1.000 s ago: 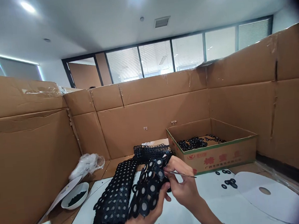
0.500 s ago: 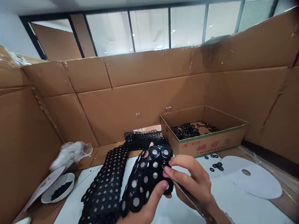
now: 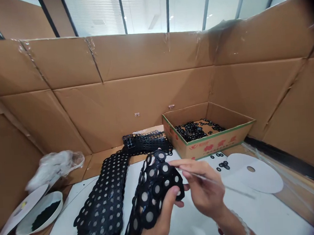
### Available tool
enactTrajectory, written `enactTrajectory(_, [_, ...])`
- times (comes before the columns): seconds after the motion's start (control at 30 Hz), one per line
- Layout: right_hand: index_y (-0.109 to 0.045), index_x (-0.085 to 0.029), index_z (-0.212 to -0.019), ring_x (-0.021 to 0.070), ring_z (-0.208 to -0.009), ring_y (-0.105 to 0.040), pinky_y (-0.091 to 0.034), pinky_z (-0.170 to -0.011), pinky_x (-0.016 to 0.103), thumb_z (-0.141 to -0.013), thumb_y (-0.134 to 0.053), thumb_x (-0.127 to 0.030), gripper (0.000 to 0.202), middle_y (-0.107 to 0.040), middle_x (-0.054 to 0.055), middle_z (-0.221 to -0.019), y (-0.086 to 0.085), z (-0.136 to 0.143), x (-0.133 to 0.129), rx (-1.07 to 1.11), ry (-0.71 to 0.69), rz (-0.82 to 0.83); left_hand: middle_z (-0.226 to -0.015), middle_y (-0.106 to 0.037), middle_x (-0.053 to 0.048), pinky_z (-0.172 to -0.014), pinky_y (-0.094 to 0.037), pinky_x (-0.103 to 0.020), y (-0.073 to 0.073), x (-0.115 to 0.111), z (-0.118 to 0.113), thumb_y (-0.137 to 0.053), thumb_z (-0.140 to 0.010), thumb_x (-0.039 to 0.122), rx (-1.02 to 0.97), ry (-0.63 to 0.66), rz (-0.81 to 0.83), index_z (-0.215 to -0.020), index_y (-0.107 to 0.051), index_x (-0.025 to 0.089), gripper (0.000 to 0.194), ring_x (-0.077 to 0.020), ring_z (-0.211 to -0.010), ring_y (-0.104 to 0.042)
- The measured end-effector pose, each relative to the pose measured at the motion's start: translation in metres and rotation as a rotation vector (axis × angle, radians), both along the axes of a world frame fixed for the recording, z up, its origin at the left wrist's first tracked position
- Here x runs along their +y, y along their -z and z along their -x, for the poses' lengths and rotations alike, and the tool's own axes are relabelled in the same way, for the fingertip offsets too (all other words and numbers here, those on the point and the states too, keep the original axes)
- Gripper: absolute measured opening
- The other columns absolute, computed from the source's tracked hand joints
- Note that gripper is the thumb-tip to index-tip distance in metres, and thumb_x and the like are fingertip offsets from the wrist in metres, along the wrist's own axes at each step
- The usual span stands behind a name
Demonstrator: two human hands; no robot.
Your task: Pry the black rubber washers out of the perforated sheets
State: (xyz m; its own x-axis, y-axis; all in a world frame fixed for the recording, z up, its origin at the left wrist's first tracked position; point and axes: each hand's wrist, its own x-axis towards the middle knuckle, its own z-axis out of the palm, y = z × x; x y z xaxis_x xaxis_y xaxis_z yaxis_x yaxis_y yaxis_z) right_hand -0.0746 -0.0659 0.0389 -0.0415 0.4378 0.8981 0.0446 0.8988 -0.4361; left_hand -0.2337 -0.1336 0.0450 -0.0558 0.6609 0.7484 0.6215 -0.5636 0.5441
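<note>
My left hand (image 3: 162, 216) is closed around a piece of black mesh (image 3: 154, 190) made of joined rings with pale round centres, its thumb pressing on the front. Beside the mesh's right edge, my right hand (image 3: 207, 187) pinches a slim metal tool (image 3: 234, 188) that looks like tweezers. The tool's tip reaches the mesh near my right fingertips, which partly cover it. A long strip of the same ringed mesh (image 3: 101, 194) lies to the left on the white tabletop (image 3: 192, 223).
More black netting (image 3: 148, 141) is bunched at the back beside an open cardboard box (image 3: 210, 144) with black rings inside. Several loose rings (image 3: 225, 165) and a white card disc (image 3: 255, 175) lie right. At left are a white bowl (image 3: 59, 203) and clear plastic (image 3: 54, 167). Cardboard walls (image 3: 133, 94) surround the table.
The view has tilted down and shifted. My right hand has turned the metal tool from steeply slanted to flatter, its back end now pointing right. The left hand still holds the mesh.
</note>
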Motion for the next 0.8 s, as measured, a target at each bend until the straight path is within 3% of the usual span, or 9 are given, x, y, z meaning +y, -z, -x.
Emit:
enactTrajectory(0.07, [-0.060,-0.023,-0.095,0.0132,-0.086,-0.071,-0.060,-0.071,0.024,-0.091,-0.050,-0.006,0.020,-0.073,0.002,-0.090,-0.003,-0.004,0.008,0.106,-0.027,0.098,-0.073,-0.074,0.000,-0.049,-0.051,-0.022,-0.011,0.008,-0.004,-0.063,-0.085,0.035,0.006,0.124,0.124,-0.090,-0.079,0.032,0.017,-0.0180,-0.056,-0.066])
enactTrajectory(0.13, [-0.059,-0.021,-0.085,0.0121,-0.074,-0.070,-0.059,-0.066,0.023,-0.093,-0.052,-0.012,0.014,-0.070,0.001,-0.079,-0.006,-0.009,0.018,0.182,-0.048,0.164,-0.071,-0.073,0.001,-0.058,-0.055,-0.022,-0.015,0.016,-0.007,-0.056,-0.092,0.039,-0.073,0.190,0.297,-0.086,-0.078,0.031,0.024,-0.0174,-0.059,-0.068])
enactTrajectory(0.27, [-0.058,-0.020,-0.084,0.0135,-0.068,-0.069,-0.057,-0.055,0.021,-0.094,-0.055,-0.026,0.012,-0.069,0.003,-0.077,-0.008,-0.017,0.029,0.293,-0.067,0.308,-0.079,-0.075,-0.005,-0.069,-0.059,-0.027,-0.009,0.028,-0.014,-0.056,-0.092,0.048,-0.420,0.394,0.639,-0.101,-0.073,0.023,0.032,-0.0189,-0.057,-0.069])
enactTrajectory(0.33, [-0.060,-0.020,-0.084,0.0136,-0.066,-0.069,-0.056,-0.054,0.021,-0.093,-0.058,-0.029,0.013,-0.068,0.003,-0.078,-0.008,-0.016,0.030,0.322,-0.059,0.333,-0.077,-0.074,-0.008,-0.059,-0.058,-0.028,-0.006,0.032,-0.017,-0.067,-0.085,0.047,-0.592,0.417,0.617,-0.096,-0.073,0.018,0.031,-0.0197,-0.052,-0.067])
enactTrajectory(0.43, [-0.064,-0.020,-0.084,0.0134,-0.061,-0.068,-0.058,-0.053,0.023,-0.092,-0.060,-0.031,0.014,-0.067,0.003,-0.076,-0.008,-0.011,0.027,0.337,-0.047,0.336,-0.070,-0.072,-0.008,-0.047,-0.053,-0.023,-0.007,0.038,-0.023,-0.078,-0.075,0.042,-0.822,0.334,0.461,-0.080,-0.073,0.013,0.030,-0.0179,-0.050,-0.064])
enactTrajectory(0.6, [-0.063,-0.020,-0.083,0.0150,-0.063,-0.069,-0.060,-0.058,0.025,-0.092,-0.058,-0.029,0.014,-0.068,0.004,-0.076,-0.012,-0.009,0.018,0.357,0.012,0.283,-0.082,-0.073,-0.005,-0.067,-0.054,-0.018,-0.009,0.041,-0.036,-0.078,-0.076,0.043,-0.953,0.190,0.284,-0.085,-0.073,0.015,0.029,-0.0149,-0.074,-0.067])
enactTrajectory(0.67, [-0.060,-0.020,-0.083,0.0141,-0.061,-0.068,-0.058,-0.057,0.025,-0.093,-0.058,-0.029,0.013,-0.068,0.003,-0.073,-0.014,-0.016,0.016,0.374,0.005,0.254,-0.083,-0.073,-0.005,-0.070,-0.053,-0.019,-0.009,0.040,-0.040,-0.079,-0.075,0.043,-0.965,0.199,0.288,-0.084,-0.073,0.015,0.030,-0.0157,-0.077,-0.067])
enactTrajectory(0.8, [-0.051,-0.020,-0.084,0.0104,-0.042,-0.057,-0.046,-0.040,0.021,-0.094,-0.055,-0.033,0.017,-0.061,-0.003,-0.057,-0.017,-0.037,0.012,0.401,-0.134,0.317,-0.082,-0.072,-0.007,-0.067,-0.054,-0.023,-0.013,0.036,-0.042,-0.080,-0.072,0.043,-1.004,0.249,0.358,-0.083,-0.072,0.014,0.032,-0.0185,-0.076,-0.068])
